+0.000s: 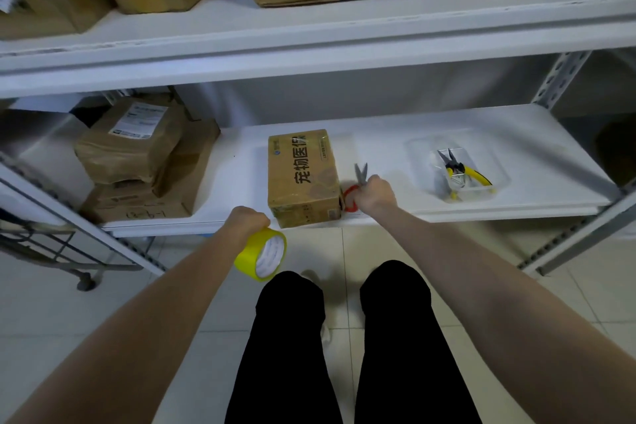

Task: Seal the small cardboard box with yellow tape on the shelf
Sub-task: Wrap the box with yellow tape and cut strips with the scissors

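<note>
The left hand (248, 223) curls round the yellow tape roll (264, 256); the right hand (375, 195) grips red-handled scissors (361, 174), blades seemingly parted. The small cardboard box (303, 179) sits on the shelf (430, 134) between both grips, just beside the scissors

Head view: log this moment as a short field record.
left hand: grips yellow tape roll, in front of the shelf edge
right hand: holds red-handled scissors, blades pointing away
small cardboard box: on lower shelf, just left of the scissors; no yellow tape visible on it
clear tray: holds yellow-handled pliers
</note>
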`<state>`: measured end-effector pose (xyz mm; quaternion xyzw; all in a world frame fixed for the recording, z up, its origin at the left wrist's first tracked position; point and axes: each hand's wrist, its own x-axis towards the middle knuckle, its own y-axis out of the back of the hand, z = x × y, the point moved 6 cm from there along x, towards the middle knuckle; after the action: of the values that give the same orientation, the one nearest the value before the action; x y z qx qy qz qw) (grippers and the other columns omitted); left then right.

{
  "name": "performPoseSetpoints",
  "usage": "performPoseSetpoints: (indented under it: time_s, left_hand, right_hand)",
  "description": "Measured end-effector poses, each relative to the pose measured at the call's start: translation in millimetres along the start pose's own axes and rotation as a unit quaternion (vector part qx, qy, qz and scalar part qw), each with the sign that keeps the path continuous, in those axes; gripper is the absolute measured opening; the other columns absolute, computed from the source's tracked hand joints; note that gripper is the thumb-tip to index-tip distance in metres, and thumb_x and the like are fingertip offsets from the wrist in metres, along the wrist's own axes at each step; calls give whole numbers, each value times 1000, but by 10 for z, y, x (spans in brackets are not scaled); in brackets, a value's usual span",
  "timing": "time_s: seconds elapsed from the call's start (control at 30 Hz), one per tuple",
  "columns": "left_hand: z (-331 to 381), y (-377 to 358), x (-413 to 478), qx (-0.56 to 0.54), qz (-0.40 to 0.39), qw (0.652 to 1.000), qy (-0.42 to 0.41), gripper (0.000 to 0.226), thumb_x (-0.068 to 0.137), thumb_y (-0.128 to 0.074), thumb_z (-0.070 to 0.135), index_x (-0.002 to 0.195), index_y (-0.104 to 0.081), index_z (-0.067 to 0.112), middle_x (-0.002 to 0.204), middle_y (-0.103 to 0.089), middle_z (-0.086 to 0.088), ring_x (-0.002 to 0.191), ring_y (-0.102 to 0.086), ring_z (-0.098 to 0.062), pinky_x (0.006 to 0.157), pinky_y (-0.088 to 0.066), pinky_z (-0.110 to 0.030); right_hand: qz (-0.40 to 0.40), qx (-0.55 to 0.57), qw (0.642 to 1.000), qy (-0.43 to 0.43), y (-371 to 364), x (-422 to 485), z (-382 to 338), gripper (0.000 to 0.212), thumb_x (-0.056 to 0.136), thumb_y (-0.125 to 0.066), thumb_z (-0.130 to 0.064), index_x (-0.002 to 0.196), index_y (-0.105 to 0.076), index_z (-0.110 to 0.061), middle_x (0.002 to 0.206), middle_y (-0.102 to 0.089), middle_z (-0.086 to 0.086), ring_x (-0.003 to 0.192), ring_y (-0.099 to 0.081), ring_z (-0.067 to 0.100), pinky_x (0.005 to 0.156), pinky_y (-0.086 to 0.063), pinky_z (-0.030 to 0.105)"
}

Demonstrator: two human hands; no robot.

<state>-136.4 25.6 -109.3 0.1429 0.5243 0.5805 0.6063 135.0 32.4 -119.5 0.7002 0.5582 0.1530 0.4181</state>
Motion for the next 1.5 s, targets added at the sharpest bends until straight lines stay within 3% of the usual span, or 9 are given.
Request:
performPoseSetpoints:
  time_s: [0.13, 0.27, 0.4, 0.63, 0.77, 0.87, 1.1, 1.3, 1.5]
  left_hand:
    - [-54, -31, -4, 20, -13, 1000, 5, 32, 91, -57, 16, 63, -42, 14, 82, -46, -7, 102, -50, -23, 75, -31, -23]
    - [-10, -50, -54, 47, -11, 999, -17, 32, 96, -49, 22, 120, -58, 2, 126, -57, -16, 127, -47, -26, 89, -35, -23]
    - [-36, -46, -41, 28, -8, 999, -21, 32, 96, -48, 26, 119, -56, 5, 123, -56, -18, 127, -48, -26, 88, -36, -24]
    - [-181, -105, 105, -96, -22, 995, 0, 32, 90, -58, 10, 118, -58, -5, 124, -59, -18, 103, -55, -23, 78, -37, -25]
    - [-250, -109, 169, -134, -23, 990, 19, 5, 87, -60, 8, 84, -57, 6, 95, -54, -13, 90, -50, -18, 71, -36, -26]
    - [-259, -66, 212, -140, -25, 989, 26, 27, 86, -61, 8, 65, -44, 13, 74, -47, -4, 84, -45, -18, 68, -36, -27]
    - [-290, 36, 126, -153, -27, 987, 28, 28, 87, -60, 8, 64, -44, 13, 68, -43, 0, 84, -47, -18, 73, -36, -27]
    - [-254, 163, 41, -220, -5, 975, 3, 27, 87, -63, 10, 64, -49, 15, 91, -53, -9, 88, -47, -19, 79, -39, -28]
    - [-157, 335, -106, -292, 56, 954, -38, 11, 85, -66, 12, 75, -63, 15, 94, -60, -6, 91, -53, -19, 84, -42, -27]
  right_hand:
    - [155, -40, 954, 255, 100, -273, -601, 30, 95, -44, -20, 123, -53, -12, 123, -58, 6, 110, -57, 24, 87, -48, 35]
    - [48, -251, 846, 468, -378, -510, -1049, 59, 87, -55, -42, 140, -41, -20, 146, -42, 3, 135, -38, 24, 110, -23, 43]
    - [4, -401, 816, 416, -713, -364, -1085, 91, 77, -69, -49, 148, -19, -21, 157, -18, 10, 143, -20, 27, 113, -17, 47]
    - [86, -446, 769, 450, -772, -380, -1353, 76, 77, -64, -55, 134, -38, -11, 125, -49, 13, 105, -54, 31, 96, -32, 40]
    - [96, -459, 769, 435, -888, -451, -1595, 69, 87, -48, -60, 128, -45, -5, 114, -57, 15, 93, -60, 27, 96, -30, 39]
    - [89, -494, 740, 448, -956, -543, -1741, 47, 92, -44, -53, 107, -57, -10, 97, -63, 6, 86, -58, 22, 91, -32, 37]
    - [77, -433, 803, 402, -908, -572, -1859, 52, 94, -31, -56, 85, -61, -15, 80, -60, 3, 71, -53, 21, 78, -31, 38]
    - [-4, -326, 842, 429, -767, -455, -1606, 40, 98, -37, -42, 124, -60, -23, 125, -53, 1, 117, -48, 23, 94, -33, 40]
    - [-79, 27, 967, 241, -439, -393, -1384, 40, 99, -40, -30, 84, -67, -4, 85, -70, 11, 84, -66, 32, 77, -53, 39]
